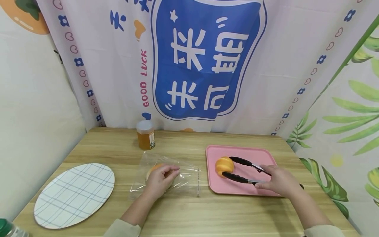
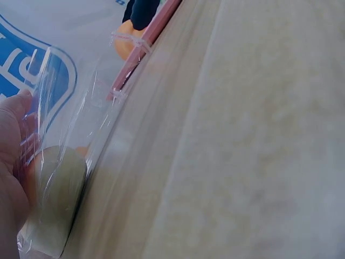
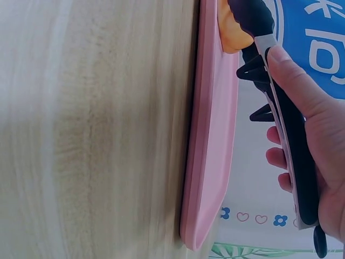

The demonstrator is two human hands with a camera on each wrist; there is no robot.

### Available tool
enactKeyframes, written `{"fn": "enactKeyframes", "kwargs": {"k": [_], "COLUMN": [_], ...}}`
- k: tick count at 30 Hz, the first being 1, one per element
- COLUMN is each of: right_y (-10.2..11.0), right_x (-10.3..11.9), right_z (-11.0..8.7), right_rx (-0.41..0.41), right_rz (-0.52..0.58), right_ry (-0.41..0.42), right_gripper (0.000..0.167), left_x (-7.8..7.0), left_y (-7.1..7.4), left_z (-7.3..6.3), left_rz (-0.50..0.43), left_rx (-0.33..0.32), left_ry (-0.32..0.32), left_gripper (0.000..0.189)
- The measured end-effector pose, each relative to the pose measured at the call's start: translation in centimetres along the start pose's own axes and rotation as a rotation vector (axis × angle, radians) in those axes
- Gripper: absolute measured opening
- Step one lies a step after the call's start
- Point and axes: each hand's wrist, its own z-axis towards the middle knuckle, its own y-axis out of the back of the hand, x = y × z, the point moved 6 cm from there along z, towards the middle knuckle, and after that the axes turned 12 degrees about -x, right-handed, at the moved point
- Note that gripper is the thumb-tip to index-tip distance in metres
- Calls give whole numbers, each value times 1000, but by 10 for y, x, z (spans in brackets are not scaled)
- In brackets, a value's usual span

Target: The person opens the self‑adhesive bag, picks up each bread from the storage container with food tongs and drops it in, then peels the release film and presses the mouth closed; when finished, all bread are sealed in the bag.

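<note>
Tongs point(image 1: 243, 161) were gripped by right hand point(image 1: 279, 181), astride roll point(image 1: 223, 165); grasp seemingly being lined up, squeeze needed. Left hand point(image 1: 161, 180) over bag point(image 1: 186, 177); pinch couldn't be told.

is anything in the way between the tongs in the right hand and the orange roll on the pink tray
Nothing visible: the tongs, gripped by the right hand, already have their black tips at the orange roll on the pink tray.
</note>
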Motion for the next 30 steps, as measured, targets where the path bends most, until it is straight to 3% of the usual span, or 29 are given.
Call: {"fn": "enactKeyframes", "kwargs": {"k": [8, 17, 22, 30], "right_y": [-2, 4, 9, 13], "right_x": [-3, 14, 38, 69], "right_z": [-1, -6, -9, -17], "right_rx": [16, -74, -195, -487], "right_rz": [15, 26, 13, -81], "right_ry": [-38, 27, 147, 503], "right_gripper": [88, 79, 72, 72], "left_x": [-3, -1, 0, -1], "left_y": [0, 0, 3, 4], "left_z": [-1, 0, 1, 2], "left_rz": [12, 26, 26, 18], "left_rx": [0, -1, -15, -15], "left_ry": [-19, -10, -8, -11], "left_gripper": [11, 11, 12, 11]}}
